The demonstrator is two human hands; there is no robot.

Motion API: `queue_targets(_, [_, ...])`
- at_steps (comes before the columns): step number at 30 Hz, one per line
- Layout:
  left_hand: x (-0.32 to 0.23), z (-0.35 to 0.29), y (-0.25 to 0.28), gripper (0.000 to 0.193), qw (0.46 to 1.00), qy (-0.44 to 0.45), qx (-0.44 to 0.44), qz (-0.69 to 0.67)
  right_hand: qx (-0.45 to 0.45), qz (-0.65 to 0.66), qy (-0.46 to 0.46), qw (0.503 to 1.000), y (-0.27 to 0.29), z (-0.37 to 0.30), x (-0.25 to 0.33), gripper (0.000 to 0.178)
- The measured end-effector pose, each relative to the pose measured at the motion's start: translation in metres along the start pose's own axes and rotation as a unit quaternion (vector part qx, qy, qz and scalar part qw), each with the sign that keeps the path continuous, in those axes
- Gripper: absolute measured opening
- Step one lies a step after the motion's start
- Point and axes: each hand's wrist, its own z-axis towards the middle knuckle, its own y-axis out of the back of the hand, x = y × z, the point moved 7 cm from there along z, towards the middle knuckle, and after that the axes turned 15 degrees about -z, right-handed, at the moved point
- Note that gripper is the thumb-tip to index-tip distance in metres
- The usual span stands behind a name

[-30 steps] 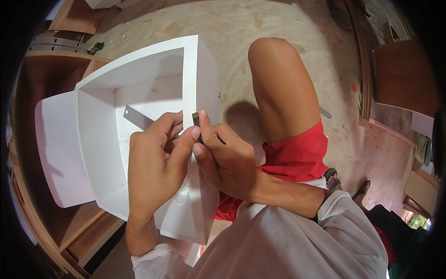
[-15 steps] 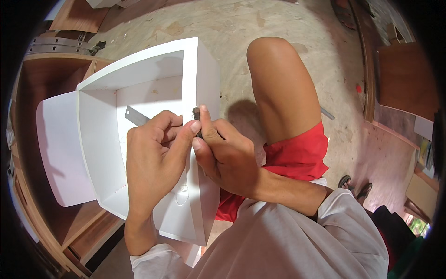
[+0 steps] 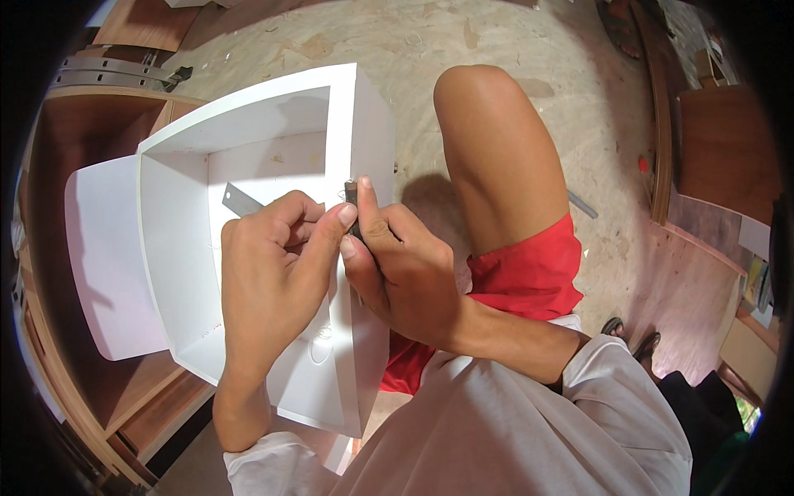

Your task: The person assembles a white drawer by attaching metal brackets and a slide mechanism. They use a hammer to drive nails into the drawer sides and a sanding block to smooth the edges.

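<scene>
A white open-fronted box (image 3: 341,124) stands in front of me, and both hands meet over its near right rim. My right hand (image 3: 413,277) is closed round a short dark stick (image 3: 351,193), with its index finger stretched along it. My left hand (image 3: 269,273) is pinched, its thumb touching the stick; whether its curled fingers hold anything else is hidden. From behind the left fingers a flat metal strip (image 3: 240,198) with a hole at its end sticks out; I cannot tell if it is held or lies in the box. A thin pale curl (image 3: 321,347) lies below the hands.
A brown wooden cabinet (image 3: 107,95) and a white panel (image 3: 112,264) are at the left of the box. My bent knee (image 3: 488,124) is to its right. A grey rod (image 3: 582,204) lies on the floor; another person's feet (image 3: 622,33) are at the upper right.
The hands have shifted very slightly up and left, keeping the same grip at the rim. The whole view has moved a little.
</scene>
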Motion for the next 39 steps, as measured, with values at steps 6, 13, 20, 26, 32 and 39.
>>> queue_targets(6, [-0.006, 0.001, 0.0, 0.038, 1.0, 0.004, -0.005, 0.028, -0.03, -0.006, -0.014, 0.999, 0.003, 0.005, -0.001, 0.053])
queue_targets(13, [-0.007, 0.004, 0.001, 0.039, 0.998, 0.02, -0.007, 0.051, -0.036, 0.016, -0.013, 0.999, 0.0, 0.008, -0.007, 0.054])
queue_targets(20, [0.002, -0.005, 0.001, 0.016, 0.996, 0.038, -0.031, -0.074, 0.036, 0.104, -0.049, 0.993, 0.012, -0.008, -0.012, 0.064])
queue_targets(26, [-0.018, 0.003, -0.007, 0.028, 0.996, -0.004, -0.047, 0.078, 0.069, 0.128, -0.138, 0.98, 0.009, -0.013, -0.041, 0.076])
queue_targets(32, [-0.021, 0.025, 0.001, 0.03, 0.992, 0.001, -0.011, 0.126, 0.113, 0.138, -0.077, 0.981, 0.022, -0.014, -0.028, 0.075])
queue_targets(39, [0.006, 0.02, 0.014, 0.033, 0.984, 0.061, 0.053, -0.158, 0.061, 0.119, -0.02, 0.991, 0.023, -0.003, -0.009, 0.071])
